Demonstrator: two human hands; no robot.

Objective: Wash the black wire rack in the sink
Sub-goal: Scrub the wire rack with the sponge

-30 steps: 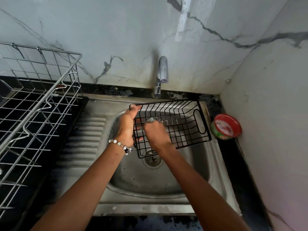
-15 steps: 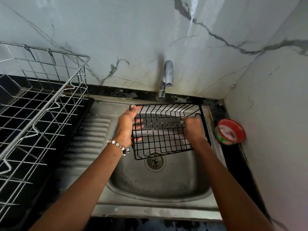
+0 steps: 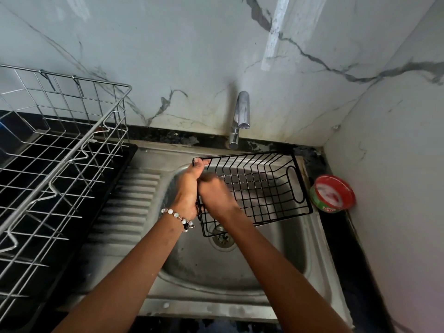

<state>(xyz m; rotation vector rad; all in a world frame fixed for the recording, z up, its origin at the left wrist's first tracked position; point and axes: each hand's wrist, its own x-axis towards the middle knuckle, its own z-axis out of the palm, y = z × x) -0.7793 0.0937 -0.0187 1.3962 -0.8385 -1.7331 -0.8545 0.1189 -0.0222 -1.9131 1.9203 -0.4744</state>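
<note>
The black wire rack (image 3: 264, 188) hangs tilted over the steel sink (image 3: 240, 267), below the tap (image 3: 240, 116). My left hand (image 3: 187, 188), with a bead bracelet on the wrist, grips the rack's left end at the top corner. My right hand (image 3: 216, 195) is inside the rack against its left part, right beside the left hand. Its fingers are curled and blurred. A small grey-green scrub pad showed at its fingertips a second ago; the hand hides it now. No water runs from the tap.
A large silver wire dish rack (image 3: 60, 164) stands on a black tray at the left, next to the ribbed drainboard (image 3: 129, 203). A round red and green tub (image 3: 332, 193) sits on the black counter at the right wall. The drain (image 3: 222, 239) lies under the rack.
My right hand went from the rack's left part to its right end, then swept back to the left part beside my left hand. The left hand kept its grip.
</note>
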